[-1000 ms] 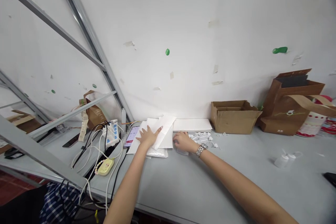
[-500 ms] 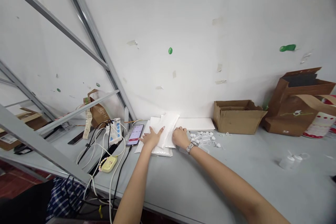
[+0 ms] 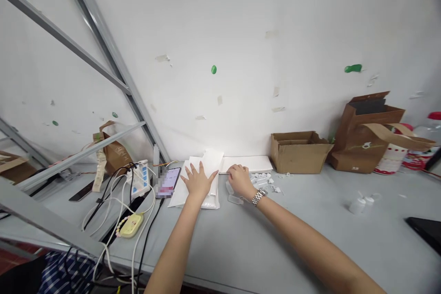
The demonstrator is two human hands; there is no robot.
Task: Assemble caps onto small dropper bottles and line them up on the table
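Note:
My left hand lies flat with fingers spread on a stack of white plastic bags near the back of the grey table. My right hand, with a metal watch on the wrist, rests just right of the stack with its fingers curled over small clear plastic pieces; what it holds, if anything, is hidden. A flat white sheet lies behind the right hand against the wall.
A phone with a lit screen lies left of the bags, beside a power strip and tangled cables. An open cardboard box and brown paper bag stand at right. Two small white bottles lie farther right. Grey metal struts cross the left.
My right hand has shifted slightly along the edge of the bag stack, and my left hand has spread its fingers wider on the bags. The view has swung a little.

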